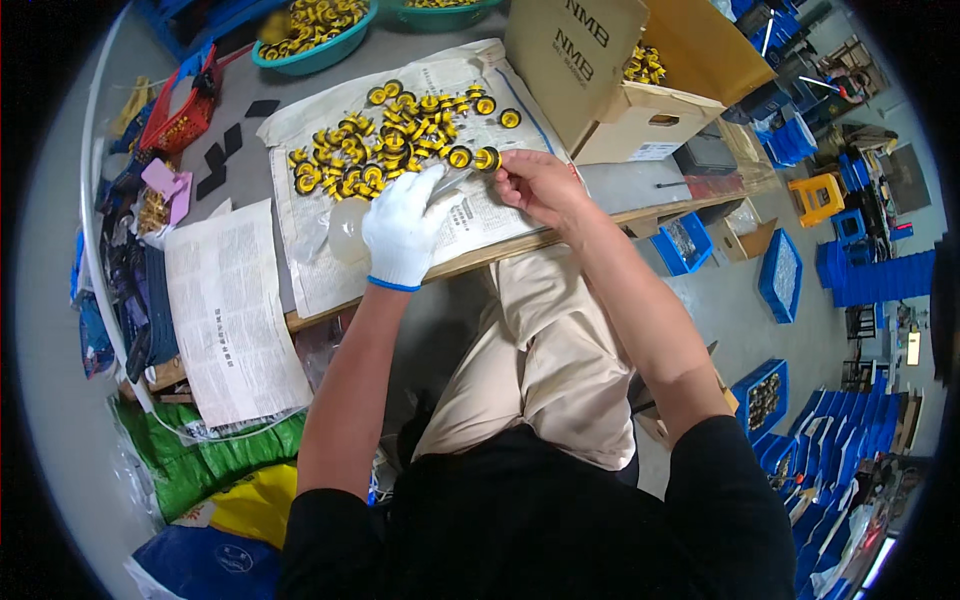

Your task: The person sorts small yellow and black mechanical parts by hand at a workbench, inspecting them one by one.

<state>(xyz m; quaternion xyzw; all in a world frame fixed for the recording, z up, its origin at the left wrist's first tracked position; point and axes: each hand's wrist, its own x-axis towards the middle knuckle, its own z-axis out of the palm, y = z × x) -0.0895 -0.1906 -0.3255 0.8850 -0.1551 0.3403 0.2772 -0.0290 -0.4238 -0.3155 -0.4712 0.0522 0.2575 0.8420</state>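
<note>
My right hand (pixel 540 187), bare, pinches a yellow-and-black round part (pixel 486 159) between thumb and fingertips at the right end of a heap. A similar round part (pixel 459 157) lies just left of it. My left hand (pixel 400 228) wears a white glove with a blue cuff; its thumb and forefinger are apart, by the near edge of the heap. What lies under its other fingers is hidden. The heap of yellow-and-black round parts (pixel 350 150), some showing thin metal shafts, is spread on newspaper (pixel 310 262). A translucent round object (pixel 348 230) sits left of the glove.
An open cardboard box (pixel 640 125) holding similar parts stands at the right. Teal basins (pixel 318 62) of parts are at the back. A red basket (pixel 182 110) and black flat pieces (pixel 233 139) lie left. Blue bins (pixel 682 243) sit on the right.
</note>
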